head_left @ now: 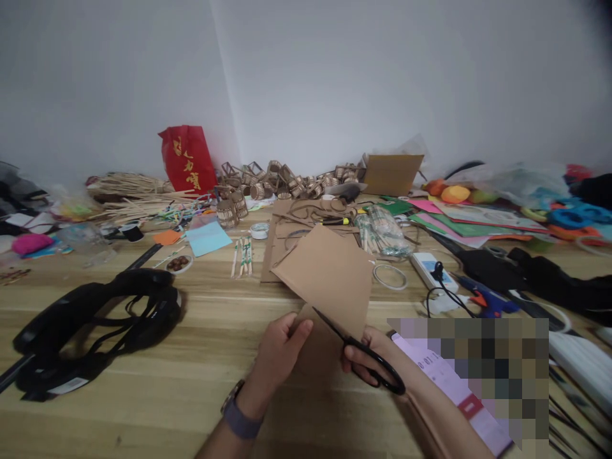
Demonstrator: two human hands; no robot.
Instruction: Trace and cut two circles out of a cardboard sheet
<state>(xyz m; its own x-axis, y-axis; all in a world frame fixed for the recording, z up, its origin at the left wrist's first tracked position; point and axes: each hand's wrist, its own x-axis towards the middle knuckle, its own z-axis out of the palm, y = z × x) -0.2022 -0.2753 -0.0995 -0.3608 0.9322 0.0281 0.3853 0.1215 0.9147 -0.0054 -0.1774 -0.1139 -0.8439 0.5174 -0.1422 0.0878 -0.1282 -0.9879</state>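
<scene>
My left hand grips the near edge of a brown cardboard sheet, fingers closed around it, a watch on its wrist. My right hand holds black scissors by the handles. The blades point up and left into the cardboard's lower edge. The sheet is lifted and tilted above the wooden table.
A black headset with straps lies at left. More cardboard pieces, small woven cardboard baskets, a red bag, stick bundles, tape rolls, coloured paper and a blue glue gun crowd the back and right.
</scene>
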